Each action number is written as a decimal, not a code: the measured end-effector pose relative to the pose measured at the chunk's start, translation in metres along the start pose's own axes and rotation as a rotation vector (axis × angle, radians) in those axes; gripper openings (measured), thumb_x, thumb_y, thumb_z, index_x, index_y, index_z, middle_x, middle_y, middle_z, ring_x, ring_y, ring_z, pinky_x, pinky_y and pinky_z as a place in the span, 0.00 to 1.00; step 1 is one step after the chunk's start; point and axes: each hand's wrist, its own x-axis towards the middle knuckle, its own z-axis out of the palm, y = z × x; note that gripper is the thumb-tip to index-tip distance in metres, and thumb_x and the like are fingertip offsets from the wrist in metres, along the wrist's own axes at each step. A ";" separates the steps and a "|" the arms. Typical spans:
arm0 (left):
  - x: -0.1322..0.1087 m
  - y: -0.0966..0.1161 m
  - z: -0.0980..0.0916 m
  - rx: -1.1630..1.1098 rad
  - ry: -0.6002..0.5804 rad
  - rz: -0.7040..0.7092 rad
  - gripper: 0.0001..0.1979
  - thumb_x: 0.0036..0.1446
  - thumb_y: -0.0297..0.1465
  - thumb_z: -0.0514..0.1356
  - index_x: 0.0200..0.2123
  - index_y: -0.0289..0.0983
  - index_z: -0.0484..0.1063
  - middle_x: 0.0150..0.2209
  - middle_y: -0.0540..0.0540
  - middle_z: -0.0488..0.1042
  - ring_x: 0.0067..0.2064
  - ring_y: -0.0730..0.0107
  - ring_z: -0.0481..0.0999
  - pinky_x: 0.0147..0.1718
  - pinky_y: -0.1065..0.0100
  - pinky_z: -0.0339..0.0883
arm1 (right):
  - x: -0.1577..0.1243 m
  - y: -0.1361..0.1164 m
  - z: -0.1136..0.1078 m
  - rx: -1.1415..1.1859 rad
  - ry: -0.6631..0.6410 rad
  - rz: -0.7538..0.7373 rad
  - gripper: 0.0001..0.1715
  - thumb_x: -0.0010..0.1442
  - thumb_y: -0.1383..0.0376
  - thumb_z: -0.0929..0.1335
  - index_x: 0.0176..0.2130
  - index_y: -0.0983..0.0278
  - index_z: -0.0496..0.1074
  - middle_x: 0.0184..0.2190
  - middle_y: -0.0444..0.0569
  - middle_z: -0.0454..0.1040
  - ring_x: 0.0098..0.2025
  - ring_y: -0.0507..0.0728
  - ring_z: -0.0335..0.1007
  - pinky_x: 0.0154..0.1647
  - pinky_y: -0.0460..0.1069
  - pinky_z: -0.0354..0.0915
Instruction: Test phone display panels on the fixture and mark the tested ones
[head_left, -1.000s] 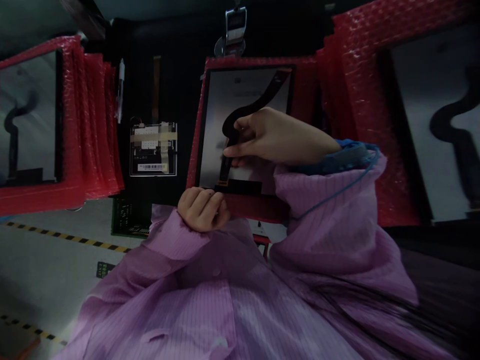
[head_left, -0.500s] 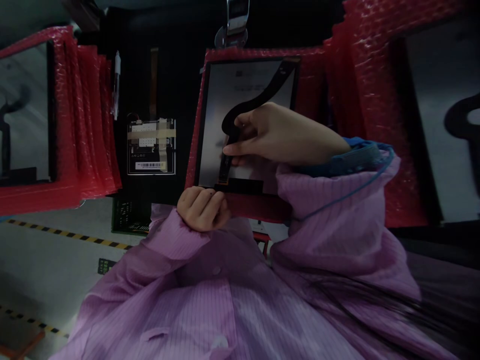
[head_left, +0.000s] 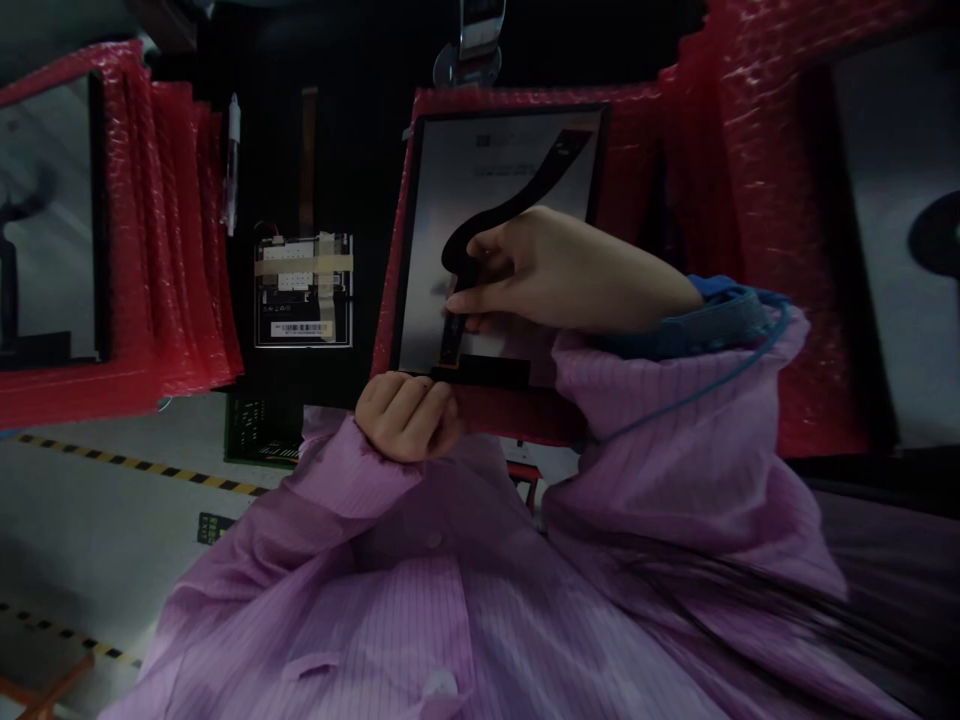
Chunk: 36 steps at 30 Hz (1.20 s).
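Silver-backed, black-edged rectangular panel [head_left: 476, 180] bears curved black ribbon cable [head_left: 556, 168] | right hand [head_left: 529, 265] pinches cable | left hand [head_left: 409, 415] sits clenched at lower edge

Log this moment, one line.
right hand: fingers on black cable | display panel: on red bubble wrap | left hand: curled by panel's near edge

Rightmost panel [head_left: 892, 190] further out of view

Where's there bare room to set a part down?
Best-looking patch: dark surface between the brown ribbon and the red wrap under the middle screen. Smaller one: between pen and ribbon. Crowded: screen's right side, with the right hand, its sleeve and the right red stack. Too dark to rule out small items.
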 end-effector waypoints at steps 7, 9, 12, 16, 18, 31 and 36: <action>0.003 0.002 0.001 0.038 0.020 -0.042 0.06 0.62 0.25 0.57 0.40 0.34 0.74 0.30 0.46 0.77 0.30 0.67 0.73 0.31 0.65 0.66 | 0.003 0.002 0.003 -0.031 0.009 -0.007 0.14 0.59 0.71 0.73 0.27 0.60 0.67 0.26 0.44 0.78 0.27 0.58 0.77 0.28 0.52 0.70; 0.006 0.003 0.003 0.095 0.017 -0.077 0.09 0.62 0.26 0.58 0.45 0.32 0.76 0.33 0.43 0.78 0.31 0.66 0.73 0.32 0.65 0.67 | 0.002 0.002 0.003 -0.039 0.006 -0.010 0.14 0.59 0.71 0.74 0.27 0.60 0.67 0.25 0.44 0.78 0.27 0.58 0.77 0.28 0.52 0.69; 0.008 0.003 0.005 0.133 0.010 -0.081 0.11 0.62 0.27 0.59 0.46 0.31 0.77 0.32 0.43 0.77 0.30 0.66 0.72 0.31 0.64 0.65 | 0.001 0.001 0.003 -0.064 0.007 -0.021 0.14 0.59 0.71 0.74 0.27 0.61 0.67 0.25 0.43 0.77 0.27 0.56 0.76 0.29 0.52 0.69; 0.007 0.002 0.006 0.132 0.021 -0.055 0.10 0.63 0.27 0.58 0.44 0.31 0.77 0.31 0.44 0.77 0.29 0.67 0.71 0.29 0.65 0.63 | -0.002 -0.005 0.001 -0.122 0.062 0.010 0.14 0.62 0.65 0.74 0.27 0.63 0.70 0.24 0.45 0.76 0.25 0.54 0.73 0.30 0.51 0.68; 0.007 0.001 0.006 0.140 0.033 -0.049 0.10 0.63 0.27 0.58 0.43 0.32 0.78 0.30 0.44 0.77 0.28 0.67 0.70 0.29 0.65 0.63 | -0.006 -0.006 0.002 -0.212 0.143 0.031 0.19 0.65 0.58 0.72 0.26 0.64 0.71 0.22 0.46 0.75 0.25 0.54 0.72 0.32 0.51 0.68; 0.005 0.001 0.003 0.113 -0.006 -0.063 0.11 0.63 0.27 0.58 0.46 0.31 0.76 0.32 0.43 0.77 0.30 0.66 0.72 0.30 0.64 0.63 | -0.045 0.066 0.061 -0.691 0.483 -0.605 0.24 0.71 0.71 0.59 0.63 0.63 0.70 0.65 0.54 0.70 0.71 0.64 0.60 0.68 0.64 0.63; -0.005 0.000 -0.005 0.104 -0.042 -0.076 0.14 0.62 0.26 0.59 0.50 0.33 0.77 0.34 0.44 0.79 0.33 0.67 0.74 0.35 0.64 0.66 | -0.045 0.071 0.063 -0.695 0.482 -0.597 0.26 0.72 0.70 0.60 0.65 0.62 0.68 0.66 0.52 0.69 0.72 0.63 0.58 0.71 0.64 0.60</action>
